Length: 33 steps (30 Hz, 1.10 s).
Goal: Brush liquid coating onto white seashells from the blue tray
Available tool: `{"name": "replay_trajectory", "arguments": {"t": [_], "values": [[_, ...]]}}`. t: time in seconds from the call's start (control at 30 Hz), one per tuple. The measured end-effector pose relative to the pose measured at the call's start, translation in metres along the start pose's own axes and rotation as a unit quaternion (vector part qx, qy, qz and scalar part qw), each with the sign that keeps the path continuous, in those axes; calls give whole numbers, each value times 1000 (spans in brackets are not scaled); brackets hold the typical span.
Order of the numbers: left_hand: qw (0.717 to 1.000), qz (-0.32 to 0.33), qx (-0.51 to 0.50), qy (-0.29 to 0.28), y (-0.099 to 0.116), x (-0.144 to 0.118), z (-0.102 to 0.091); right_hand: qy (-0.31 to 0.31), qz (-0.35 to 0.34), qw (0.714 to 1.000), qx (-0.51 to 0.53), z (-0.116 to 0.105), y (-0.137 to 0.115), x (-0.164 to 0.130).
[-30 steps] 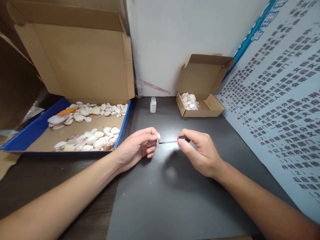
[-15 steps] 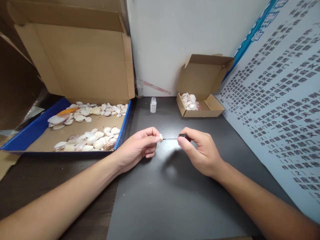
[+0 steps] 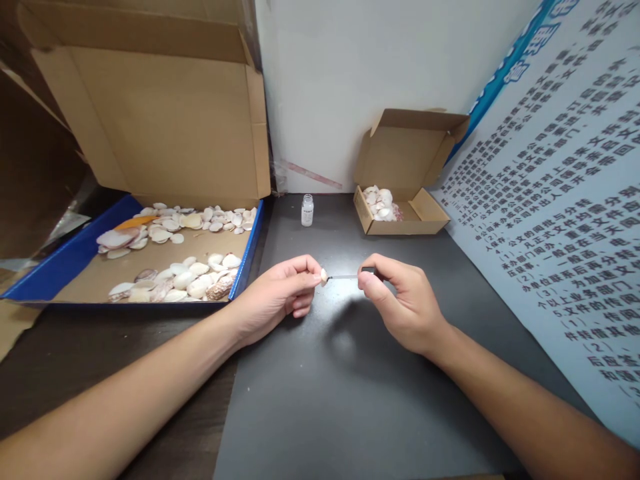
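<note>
Above a dark desk [image 3: 350, 400], the left hand [image 3: 273, 300] pinches a small seashell [image 3: 324, 275]. The right hand [image 3: 400, 300] grips a thin brush [image 3: 345, 277], its tip touching the shell. Behind stand a small glass vial [image 3: 307, 210], a small cardboard box [image 3: 400, 220] of shells, and a blue tray [image 3: 75, 257] of shells.

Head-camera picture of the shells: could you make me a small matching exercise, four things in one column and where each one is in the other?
Things:
1. small pale seashell
2. thin black-handled brush
3. small clear glass vial
4. big blue-rimmed cardboard tray of shells

Places:
A. pinched in the right hand
B. standing alone at the back of the dark table
C. pinched in the left hand
D. left of the person's arms

Pairs: 1-C, 2-A, 3-B, 4-D
</note>
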<state>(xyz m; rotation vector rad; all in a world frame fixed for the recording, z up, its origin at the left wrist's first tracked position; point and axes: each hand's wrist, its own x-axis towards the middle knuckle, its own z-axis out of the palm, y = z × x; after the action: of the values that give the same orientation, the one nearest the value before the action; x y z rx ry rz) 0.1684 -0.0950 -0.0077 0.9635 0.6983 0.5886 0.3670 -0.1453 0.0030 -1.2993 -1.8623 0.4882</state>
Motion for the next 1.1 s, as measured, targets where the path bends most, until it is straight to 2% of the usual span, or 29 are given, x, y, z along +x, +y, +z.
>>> {"name": "replay_trajectory", "arguments": {"t": [0.27,0.57,0.77,1.1], "values": [[1000,-1,-2,-1,-1,0,-1,44,0,999,27,-2,-2,-1],[1000,4,-22,7,-1,0,-1,-13,15,999,-31,1,0,1],[1000,0,-20,4,-1,1,-1,25,8,1000,12,-1,-2,0],[1000,5,-15,-1,-1,1,-2,26,-1,1000,-5,0,-1,0]]}}
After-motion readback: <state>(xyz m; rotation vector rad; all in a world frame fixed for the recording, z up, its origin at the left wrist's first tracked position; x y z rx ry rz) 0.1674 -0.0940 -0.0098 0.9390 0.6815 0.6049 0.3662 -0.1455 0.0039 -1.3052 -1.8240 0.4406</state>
